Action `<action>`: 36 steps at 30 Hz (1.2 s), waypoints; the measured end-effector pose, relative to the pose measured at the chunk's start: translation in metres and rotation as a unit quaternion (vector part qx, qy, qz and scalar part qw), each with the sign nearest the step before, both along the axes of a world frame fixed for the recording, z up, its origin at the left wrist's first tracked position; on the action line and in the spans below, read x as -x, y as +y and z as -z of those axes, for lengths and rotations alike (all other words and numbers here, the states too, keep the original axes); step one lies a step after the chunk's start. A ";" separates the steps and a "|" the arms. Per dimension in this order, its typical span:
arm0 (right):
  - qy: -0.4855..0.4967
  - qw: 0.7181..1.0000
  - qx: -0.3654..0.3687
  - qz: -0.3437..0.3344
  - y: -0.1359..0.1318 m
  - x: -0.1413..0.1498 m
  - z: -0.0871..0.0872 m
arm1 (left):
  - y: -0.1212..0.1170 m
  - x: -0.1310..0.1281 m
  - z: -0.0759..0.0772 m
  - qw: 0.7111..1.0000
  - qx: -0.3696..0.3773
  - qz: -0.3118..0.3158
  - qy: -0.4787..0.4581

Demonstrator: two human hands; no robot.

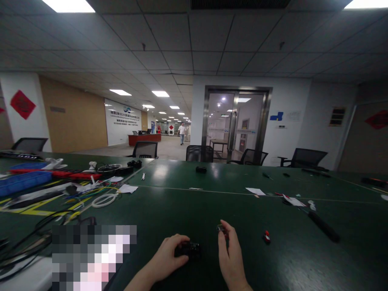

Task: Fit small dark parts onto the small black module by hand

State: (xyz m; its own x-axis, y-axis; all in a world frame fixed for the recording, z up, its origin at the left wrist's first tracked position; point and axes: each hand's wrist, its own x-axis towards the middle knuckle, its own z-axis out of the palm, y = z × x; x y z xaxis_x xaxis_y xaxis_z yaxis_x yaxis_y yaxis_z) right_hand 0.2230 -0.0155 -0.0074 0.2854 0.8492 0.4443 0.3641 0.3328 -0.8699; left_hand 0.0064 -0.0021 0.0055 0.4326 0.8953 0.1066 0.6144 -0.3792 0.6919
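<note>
On the dark green table (169, 210), my left hand (169, 256) is closed around the left end of a small black device (192, 249), whose exact kind I cannot make out. To its right, my right hand (228, 252) pinches a small metallic piece (220, 228) between thumb and fingers, raised a little and apart from the device. Fingers hide most of that piece. A small red and black object (266, 237) lies to the right of my right hand.
Cables (104, 200), a blue tray (26, 182) and tools crowd the left side. A dark rod (323, 226) and paper scraps (293, 201) lie at the right. Another black item (200, 169) sits near the far edge. Office chairs (199, 153) stand beyond; a person (182, 132) is far off.
</note>
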 end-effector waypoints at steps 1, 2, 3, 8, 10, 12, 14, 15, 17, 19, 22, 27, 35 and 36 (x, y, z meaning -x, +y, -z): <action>0.001 1.000 0.004 0.001 0.000 0.000 0.000 | 0.000 0.000 -0.001 1.000 0.002 -0.001 0.000; 0.003 1.000 0.003 0.003 0.000 0.000 -0.001 | -0.001 0.000 -0.001 1.000 0.005 -0.003 0.000; 0.004 1.000 0.000 0.004 0.000 0.000 -0.001 | -0.001 -0.001 -0.002 1.000 0.006 -0.004 0.001; 0.002 1.000 -0.008 0.008 -0.002 0.001 -0.003 | -0.002 -0.001 -0.003 1.000 0.011 -0.007 0.000; 0.004 1.000 -0.014 0.008 -0.002 0.001 -0.003 | -0.002 0.000 -0.002 1.000 0.013 -0.007 -0.004; 0.007 1.000 -0.022 0.007 -0.003 0.000 -0.003 | -0.002 0.000 -0.002 1.000 0.017 -0.007 -0.005; 0.009 1.000 -0.027 0.007 -0.002 0.000 -0.003 | -0.002 0.000 -0.003 1.000 0.018 -0.007 -0.004; 0.008 1.000 -0.025 0.006 -0.002 0.000 -0.003 | -0.002 -0.001 -0.003 1.000 0.018 -0.007 -0.003; 0.002 1.000 -0.018 0.005 -0.002 0.001 -0.002 | -0.002 -0.001 -0.003 1.000 0.018 -0.008 -0.002; -0.003 1.000 -0.015 0.002 -0.001 0.001 -0.001 | -0.002 0.000 -0.003 1.000 0.018 -0.009 0.002; -0.001 1.000 -0.019 0.001 0.000 0.001 0.000 | -0.002 0.000 -0.002 1.000 0.012 -0.003 0.006; 0.010 1.000 -0.012 0.006 -0.002 0.001 -0.003 | 0.001 0.001 0.002 1.000 0.007 -0.004 0.003; 0.007 1.000 -0.021 0.012 -0.003 0.002 -0.008 | 0.002 0.002 0.005 1.000 0.001 0.000 -0.001; 0.008 1.000 -0.024 0.014 -0.003 0.002 -0.008 | 0.001 0.001 0.004 1.000 0.000 0.001 0.000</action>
